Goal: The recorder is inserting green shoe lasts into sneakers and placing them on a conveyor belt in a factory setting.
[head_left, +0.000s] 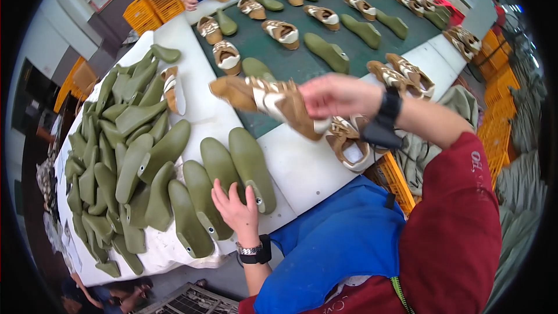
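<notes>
My right hand (337,97) grips a tan and white shoe (273,102) by its heel end and holds it up over the table, toe pointing left. The shoe is a little blurred. My left hand (237,212) is open with fingers spread, in front of a row of green shoe lasts (250,160). Its fingertips overlap the two right-hand lasts; whether they press on them I cannot tell. Beneath my right wrist another tan and white shoe (349,145) rests on the white table edge, partly hidden by the strap and hand.
A large heap of green lasts (125,139) covers the table's left, with one shoe (172,90) beside it. Shoes and single lasts (325,51) stand in rows on the green belt (256,32). A co-worker's hand (189,2) shows at the far side. Orange crates (497,87) are stacked right.
</notes>
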{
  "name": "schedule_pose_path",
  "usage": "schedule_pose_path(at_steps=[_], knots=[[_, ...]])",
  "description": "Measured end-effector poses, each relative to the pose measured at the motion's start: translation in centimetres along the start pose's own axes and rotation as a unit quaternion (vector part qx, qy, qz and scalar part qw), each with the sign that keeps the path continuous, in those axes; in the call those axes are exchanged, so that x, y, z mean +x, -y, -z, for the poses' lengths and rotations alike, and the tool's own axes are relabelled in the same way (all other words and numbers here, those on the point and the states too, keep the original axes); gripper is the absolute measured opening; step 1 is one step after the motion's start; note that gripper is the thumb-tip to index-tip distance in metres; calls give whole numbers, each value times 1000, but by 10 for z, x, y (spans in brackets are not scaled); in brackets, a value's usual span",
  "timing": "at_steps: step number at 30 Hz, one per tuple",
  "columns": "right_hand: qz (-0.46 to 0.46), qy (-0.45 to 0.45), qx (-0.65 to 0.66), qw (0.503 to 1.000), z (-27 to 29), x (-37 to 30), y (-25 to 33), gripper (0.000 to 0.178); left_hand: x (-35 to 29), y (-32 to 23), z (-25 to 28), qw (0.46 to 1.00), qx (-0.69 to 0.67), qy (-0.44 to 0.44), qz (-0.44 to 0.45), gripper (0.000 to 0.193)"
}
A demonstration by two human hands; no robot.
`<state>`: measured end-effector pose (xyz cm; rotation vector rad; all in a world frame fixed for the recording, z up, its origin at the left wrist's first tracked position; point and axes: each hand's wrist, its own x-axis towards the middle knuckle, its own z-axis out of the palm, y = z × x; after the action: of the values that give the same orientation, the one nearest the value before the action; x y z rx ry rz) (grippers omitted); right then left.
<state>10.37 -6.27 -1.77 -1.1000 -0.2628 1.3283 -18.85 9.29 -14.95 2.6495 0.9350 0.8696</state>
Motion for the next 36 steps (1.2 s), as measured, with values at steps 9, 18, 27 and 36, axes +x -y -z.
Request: schedule_pose_path(at_steps=[9,18,27,36], knots=[[246,-50,-396,883,-14,-89,-156,54,-8,-5,12,999,-3,38,-23,33],[380,-321,-523,693,40,-145,-65,20,65,-38,129,972,-41,200,-113,52],[131,-348,-666,647,114,-182,-72,30,310,100,-30,977,69,187,78,73],[167,-327,-572,733,102,-159,-72,24,304,151,-106,966,103,121,205,38]])
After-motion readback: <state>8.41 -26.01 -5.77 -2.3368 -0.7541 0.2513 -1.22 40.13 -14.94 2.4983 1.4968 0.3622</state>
